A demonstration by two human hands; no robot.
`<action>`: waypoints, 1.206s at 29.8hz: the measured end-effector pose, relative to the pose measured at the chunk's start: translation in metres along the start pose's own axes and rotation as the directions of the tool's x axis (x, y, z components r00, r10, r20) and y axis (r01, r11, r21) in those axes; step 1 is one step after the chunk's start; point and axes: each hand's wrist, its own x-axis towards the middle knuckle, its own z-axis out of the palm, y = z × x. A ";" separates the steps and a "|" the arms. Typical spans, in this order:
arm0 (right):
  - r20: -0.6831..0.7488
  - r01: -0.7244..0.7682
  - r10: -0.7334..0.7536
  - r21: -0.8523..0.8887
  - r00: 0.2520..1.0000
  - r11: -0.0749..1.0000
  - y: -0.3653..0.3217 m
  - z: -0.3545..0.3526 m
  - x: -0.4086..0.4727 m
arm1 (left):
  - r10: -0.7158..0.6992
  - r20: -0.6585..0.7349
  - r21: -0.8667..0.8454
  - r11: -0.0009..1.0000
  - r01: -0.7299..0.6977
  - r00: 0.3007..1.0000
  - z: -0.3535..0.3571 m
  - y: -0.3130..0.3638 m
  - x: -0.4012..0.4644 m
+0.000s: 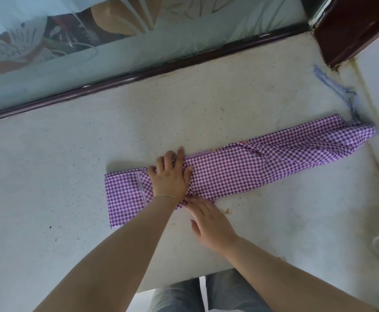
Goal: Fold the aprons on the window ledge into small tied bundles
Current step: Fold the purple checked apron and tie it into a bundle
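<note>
A purple-and-white checked apron point(262, 163) lies folded into a long narrow strip across the pale stone window ledge point(71, 176). Its striped tie string point(337, 91) trails off the strip's right end toward the corner. My left hand point(171, 174) lies flat on the strip near its left part, fingers straight and pressing the cloth down. My right hand point(208, 221) lies just in front of it, its fingertips touching the strip's near edge where the cloth meets the ledge.
A dark window frame rail point(139, 75) and patterned frosted glass point(60, 41) run along the back. A dark red frame post point(350, 30) stands at the right corner. The ledge's front edge point(172, 282) ends just above my legs.
</note>
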 end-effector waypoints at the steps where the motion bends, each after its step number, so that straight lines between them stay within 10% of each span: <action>1: 0.007 0.008 -0.008 -0.040 1.000 0.999 -0.002 0.003 -0.001 | 0.031 0.001 0.001 1.000 -0.031 1.000 -0.005 -0.004 0.002; 6: 0.012 -0.042 0.046 -0.215 0.999 0.976 -0.009 0.012 0.006 | 0.180 0.121 0.042 0.982 -0.186 0.976 -0.040 -0.038 0.024; 10: -0.093 -0.154 0.134 -0.258 0.987 0.954 -0.030 0.017 0.011 | 0.021 0.376 0.251 0.960 -0.124 0.926 -0.057 -0.081 0.021; 19: -0.056 -0.276 0.271 -0.229 0.961 0.933 -0.046 0.023 0.002 | 0.063 0.793 -0.195 0.969 0.154 0.606 -0.035 -0.108 -0.031; 24: -0.018 -0.245 0.249 -0.267 0.968 0.932 -0.042 0.021 -0.008 | 0.166 0.858 -0.475 0.615 0.629 0.486 -0.028 -0.123 -0.075; 28: -0.131 -0.246 0.226 -0.164 0.965 0.955 -0.038 0.019 -0.006 | 0.294 0.844 -0.536 0.507 0.675 0.448 -0.035 -0.121 -0.093; 30: -0.150 -0.262 0.242 -0.132 0.959 0.956 -0.037 0.017 -0.005 | 0.285 0.821 -0.552 0.617 0.561 0.495 -0.047 -0.117 -0.089; 34: -0.104 -0.277 0.271 -0.045 0.957 0.960 -0.034 0.010 -0.008 | 0.200 0.273 -0.625 0.781 0.016 0.941 -0.065 -0.102 -0.074; 36: -0.049 -0.281 0.279 -0.043 0.959 0.959 -0.034 0.005 -0.007 | 0.455 0.001 -0.484 0.779 -0.398 0.890 -0.066 -0.096 -0.065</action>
